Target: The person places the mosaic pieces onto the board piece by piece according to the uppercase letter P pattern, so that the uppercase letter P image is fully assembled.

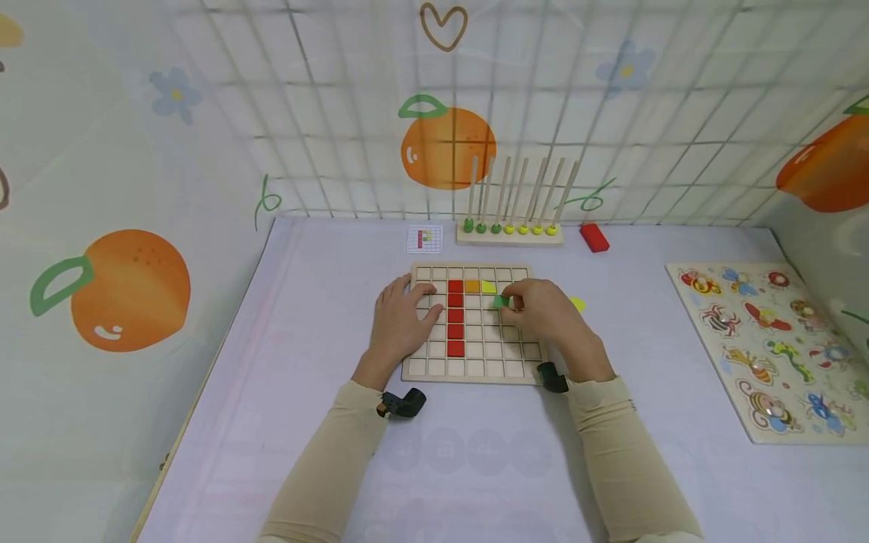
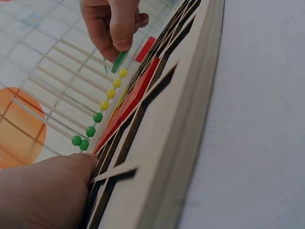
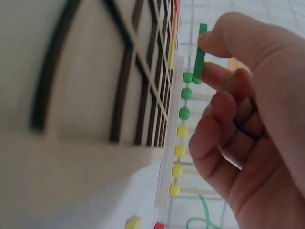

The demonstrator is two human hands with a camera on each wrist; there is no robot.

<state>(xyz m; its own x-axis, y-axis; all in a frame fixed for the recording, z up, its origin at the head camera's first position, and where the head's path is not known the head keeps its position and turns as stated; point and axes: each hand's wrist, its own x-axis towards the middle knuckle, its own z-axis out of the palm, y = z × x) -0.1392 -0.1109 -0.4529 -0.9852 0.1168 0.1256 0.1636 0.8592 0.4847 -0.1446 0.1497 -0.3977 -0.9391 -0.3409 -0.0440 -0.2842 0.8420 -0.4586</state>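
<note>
A wooden grid board point(image 1: 434, 367) lies on the table, its squares divided by thin raised strips. Red square tiles point(image 1: 455, 317) fill a column in it, with an orange tile point(image 1: 472, 286) and a yellow tile point(image 1: 488, 286) along the top of that column to the right. My left hand point(image 1: 399, 320) rests on the board's left side, fingers spread. My right hand point(image 1: 543, 309) pinches a green tile point(image 3: 200, 50) between thumb and index finger. In the right wrist view the tile stands on edge, apart from the board.
Behind the board stand a pegged bead rack point(image 1: 509, 237) with green and yellow beads, a small pattern card point(image 1: 425, 239) and a red block point(image 1: 594, 237). A yellow piece point(image 1: 578, 304) lies by the right hand. An insect puzzle board point(image 1: 740, 362) is at the right.
</note>
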